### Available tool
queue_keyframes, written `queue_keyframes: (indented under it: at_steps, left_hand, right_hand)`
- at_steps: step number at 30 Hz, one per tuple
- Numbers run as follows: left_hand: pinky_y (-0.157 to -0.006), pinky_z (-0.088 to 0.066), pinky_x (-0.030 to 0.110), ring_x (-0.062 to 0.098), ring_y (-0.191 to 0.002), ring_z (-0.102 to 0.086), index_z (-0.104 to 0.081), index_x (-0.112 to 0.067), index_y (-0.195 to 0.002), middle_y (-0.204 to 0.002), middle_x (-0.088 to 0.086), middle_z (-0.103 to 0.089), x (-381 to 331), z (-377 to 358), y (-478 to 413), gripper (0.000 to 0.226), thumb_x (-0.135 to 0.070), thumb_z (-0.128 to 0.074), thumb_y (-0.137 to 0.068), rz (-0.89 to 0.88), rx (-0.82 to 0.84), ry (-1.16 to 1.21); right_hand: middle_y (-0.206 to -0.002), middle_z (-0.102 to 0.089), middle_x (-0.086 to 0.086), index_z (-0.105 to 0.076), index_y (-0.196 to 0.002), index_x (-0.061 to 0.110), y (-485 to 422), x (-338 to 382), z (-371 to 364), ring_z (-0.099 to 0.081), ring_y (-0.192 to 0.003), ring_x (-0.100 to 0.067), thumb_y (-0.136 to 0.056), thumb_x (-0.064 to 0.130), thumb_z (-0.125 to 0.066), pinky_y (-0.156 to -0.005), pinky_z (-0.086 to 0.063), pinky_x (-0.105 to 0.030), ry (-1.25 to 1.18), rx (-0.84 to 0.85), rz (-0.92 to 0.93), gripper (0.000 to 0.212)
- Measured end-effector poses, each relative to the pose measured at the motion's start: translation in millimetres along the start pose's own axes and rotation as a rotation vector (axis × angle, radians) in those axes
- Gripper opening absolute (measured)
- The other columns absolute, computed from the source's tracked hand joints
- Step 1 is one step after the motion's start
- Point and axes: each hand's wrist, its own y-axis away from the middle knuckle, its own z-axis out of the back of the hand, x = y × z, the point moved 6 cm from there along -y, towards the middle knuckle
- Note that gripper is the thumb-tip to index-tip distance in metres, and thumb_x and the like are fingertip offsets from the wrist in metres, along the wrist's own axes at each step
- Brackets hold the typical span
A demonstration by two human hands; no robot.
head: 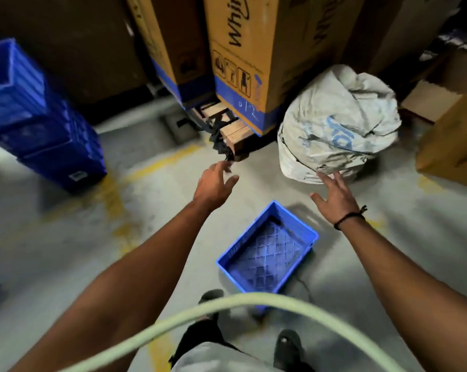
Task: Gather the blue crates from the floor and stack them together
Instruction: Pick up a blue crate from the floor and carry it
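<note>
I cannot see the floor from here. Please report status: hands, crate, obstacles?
Left hand and right hand open, empty. Loose blue crate on floor below them. Crate stack far left. Path clear.

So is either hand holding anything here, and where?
Nothing is held. The left hand and right hand are both open above the blue crate on the floor.

Stood on a grey concrete floor (66,237) marked with worn yellow lines (157,165). Backed by tall cardboard boxes (243,63) raised on wooden blocks (233,132), beside a crumpled white sack (339,122). Dimly lit, with deep shadow behind.
</note>
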Motion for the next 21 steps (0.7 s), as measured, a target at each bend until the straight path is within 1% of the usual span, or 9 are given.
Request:
queue_keyframes:
  at_steps: [3, 5, 7, 11, 14, 17, 19, 21]
  left_hand:
    - [-0.101, -0.041, 0.041, 0.025, -0.121, -0.049, -0.048, -0.020, -0.129, -0.134, 0.003, -0.054, 3.3, -11.1, 50.0, 0.044, -0.041, -0.054, -0.091, 0.109, -0.013, 0.001]
    - [-0.099, -0.042, 0.038, 0.024, -0.120, -0.050, -0.047, -0.019, -0.130, -0.135, 0.003, -0.054, 9.8, -12.8, 78.5, 0.045, -0.040, -0.054, -0.091, 0.176, -0.031, 0.017]
    - [-0.097, -0.041, 0.035, 0.024, -0.119, -0.052, -0.047, -0.019, -0.131, -0.134, 0.002, -0.055, 22.3, -15.8, 103.9, 0.045, -0.040, -0.054, -0.092, 0.234, -0.055, 0.020]
    - [-0.094, -0.042, 0.034, 0.023, -0.115, -0.054, -0.047, -0.021, -0.131, -0.134, 0.001, -0.055, 55.2, -34.8, 142.7, 0.044, -0.040, -0.053, -0.092, 0.340, -0.075, 0.044]
    - [-0.091, -0.044, 0.036, 0.025, -0.112, -0.054, -0.047, -0.023, -0.130, -0.129, 0.001, -0.057, 78.5, -60.1, 161.7, 0.043, -0.041, -0.053, -0.092, 0.412, -0.069, 0.065]
    - [-0.089, -0.045, 0.036, 0.025, -0.108, -0.056, -0.049, -0.026, -0.127, -0.119, 0.003, -0.063, 103.1, -104.2, 178.0, 0.040, -0.043, -0.052, -0.091, 0.463, -0.037, 0.087]
    - [-0.090, -0.045, 0.034, 0.024, -0.102, -0.058, -0.052, -0.026, -0.125, -0.124, 0.001, -0.061, 115.3, -135.7, 176.6, 0.037, -0.040, -0.053, -0.091, 0.458, -0.030, 0.085]
    - [-0.091, -0.044, 0.032, 0.023, -0.103, -0.058, -0.054, -0.025, -0.125, -0.130, -0.001, -0.057, 132.0, -172.5, 164.9, 0.035, -0.038, -0.053, -0.092, 0.448, -0.031, 0.084]
  right_hand:
    - [-0.156, -0.018, -0.005, -0.039, -0.138, 0.032, -0.1, -6.8, -0.7, -0.034, -0.136, -0.031, -0.083, 0.038, -0.062, -0.108, -0.037, -0.043, 0.032, 0.068, 0.074, 0.059]
    - [-0.157, -0.017, -0.003, -0.039, -0.137, 0.034, 2.8, -10.5, -6.0, -0.036, -0.135, -0.032, -0.083, 0.041, -0.061, -0.107, -0.038, -0.044, 0.043, 0.109, 0.105, 0.059]
    - [-0.157, -0.017, -0.003, -0.039, -0.137, 0.035, 8.2, -15.7, -14.4, -0.036, -0.134, -0.033, -0.082, 0.042, -0.061, -0.107, -0.038, -0.044, 0.059, 0.149, 0.127, 0.059]
    - [-0.157, -0.017, -0.001, -0.040, -0.137, 0.033, 18.8, -33.8, -35.0, -0.034, -0.135, -0.032, -0.083, 0.040, -0.062, -0.109, -0.034, -0.043, 0.114, 0.210, 0.127, 0.059]
    - [-0.157, -0.018, 0.000, -0.041, -0.137, 0.032, 16.4, -45.9, -50.4, -0.036, -0.135, -0.029, -0.084, 0.039, -0.061, -0.109, -0.035, -0.040, 0.142, 0.209, 0.145, 0.058]
    - [-0.157, -0.021, 0.000, -0.041, -0.138, 0.030, 10.1, -65.0, -85.4, -0.035, -0.137, -0.026, -0.084, 0.039, -0.061, -0.109, -0.034, -0.039, 0.167, 0.273, 0.179, 0.058]
    - [-0.157, -0.019, 0.002, -0.040, -0.137, 0.033, -0.7, -84.6, -117.6, -0.039, -0.134, -0.027, -0.083, 0.043, -0.061, -0.108, -0.036, -0.040, 0.200, 0.344, 0.189, 0.059]
    - [-0.157, -0.019, 0.004, -0.040, -0.137, 0.035, -18.5, -103.3, -157.1, -0.043, -0.131, -0.027, -0.082, 0.047, -0.060, -0.107, -0.037, -0.039, 0.262, 0.406, 0.254, 0.060]
